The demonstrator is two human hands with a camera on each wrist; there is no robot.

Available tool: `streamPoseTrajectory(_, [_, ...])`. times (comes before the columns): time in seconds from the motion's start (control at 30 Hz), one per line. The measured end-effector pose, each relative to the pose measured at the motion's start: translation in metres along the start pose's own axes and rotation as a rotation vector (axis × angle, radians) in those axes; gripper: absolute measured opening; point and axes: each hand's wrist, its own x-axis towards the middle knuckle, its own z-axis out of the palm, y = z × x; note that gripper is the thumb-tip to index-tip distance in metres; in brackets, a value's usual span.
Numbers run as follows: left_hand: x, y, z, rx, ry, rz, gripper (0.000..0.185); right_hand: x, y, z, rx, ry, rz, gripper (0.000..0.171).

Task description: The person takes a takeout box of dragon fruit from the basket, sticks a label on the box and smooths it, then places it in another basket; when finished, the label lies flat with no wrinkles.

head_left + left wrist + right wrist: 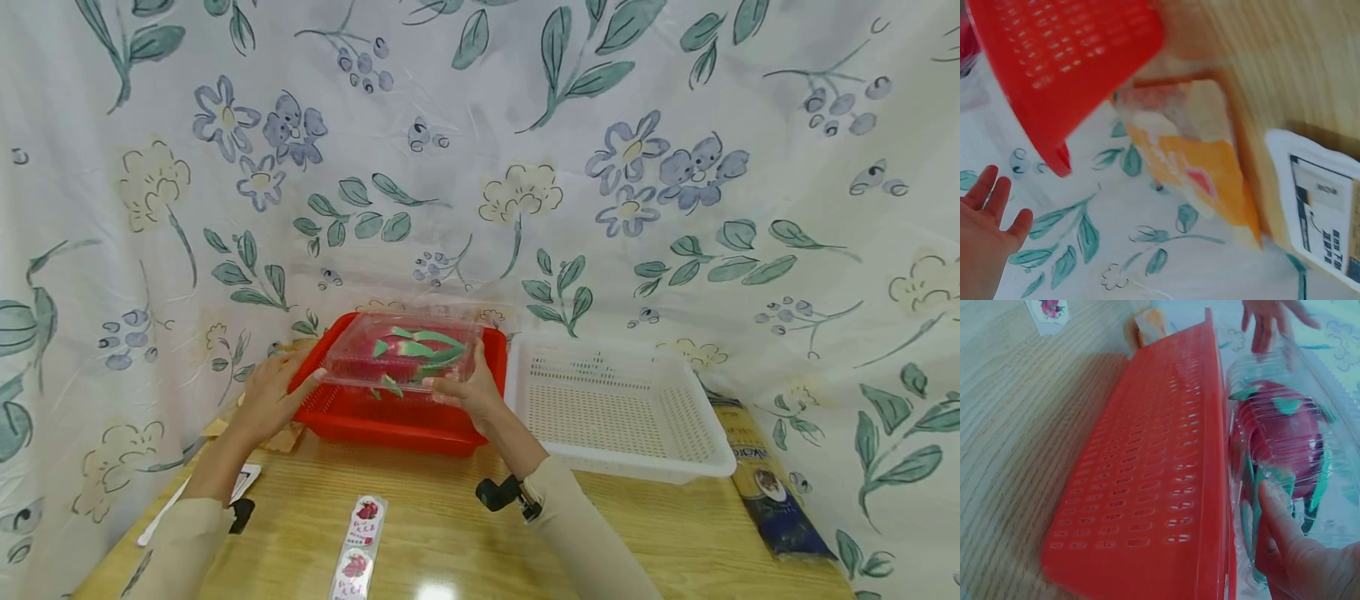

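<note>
- Clear plastic clamshell box holding a pink dragon fruit with green scales: it sits over the red perforated plastic basket, roughly level with the rim, carried between the two hands; whether its base touches the basket floor cannot be told.
- Right hand: at the near right corner of the box. In the right wrist view its fingers lie curled against the clear wall, gripping that end; a hold at the edge leaves the lid uncovered.
- Left hand: at the left end of the box, with straight fingers whose tips reach the near left corner. It appears to steady rather than clasp. The left wrist view shows the palm spread, fingers extended, holding nothing.
- Red basket: stands at the back of the wooden table, against the flower-printed cloth backdrop; its slotted wall faces the person.
- White perforated plastic basket: just beside the red one, on its right, nothing visible in it.
- Strip of dragon-fruit labels: flat on the table, near the front edge between the forearms.
- Dark blue pasta packet: lies along the table's right edge.
- Orange printed packet: lies at the left of the red basket, partly off the table's edge.
</note>
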Motion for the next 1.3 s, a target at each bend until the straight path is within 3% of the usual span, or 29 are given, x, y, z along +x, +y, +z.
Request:
streamPoseTrajectory(0.27, [0.006, 0.020, -0.003, -0.088, -0.141, -0.079, 0.088, -0.009, -0.002, 0.000, 0.044, -0.015, 0.019, 0.110])
streamPoseTrajectory(0.5, [0.004, 0.027, -0.002, -0.292, -0.216, -0.059, 0.081, -0.016, -0.006, 0.003, 0.076, -0.029, 0.002, 0.111])
streamPoseTrajectory(0.67, [0.003, 0.032, -0.004, -0.324, -0.256, -0.090, 0.085, -0.021, -0.007, 0.002, 0.054, -0.033, -0.001, 0.110])
streamPoseTrajectory(0.83, [0.004, 0.039, -0.006, -0.352, -0.269, -0.054, 0.085, -0.029, -0.010, 0.003, 0.060, -0.049, 0.002, 0.108])
streamPoseTrajectory(1.1, [0.001, 0.051, -0.008, -0.504, -0.286, -0.004, 0.085, -0.042, -0.013, 0.001, 0.022, -0.071, -0.018, 0.111])
streamPoseTrajectory(1.3, [-0.006, 0.064, -0.009, -0.487, -0.238, -0.008, 0.088, -0.050, -0.014, -0.003, -0.001, -0.088, -0.023, 0.111])
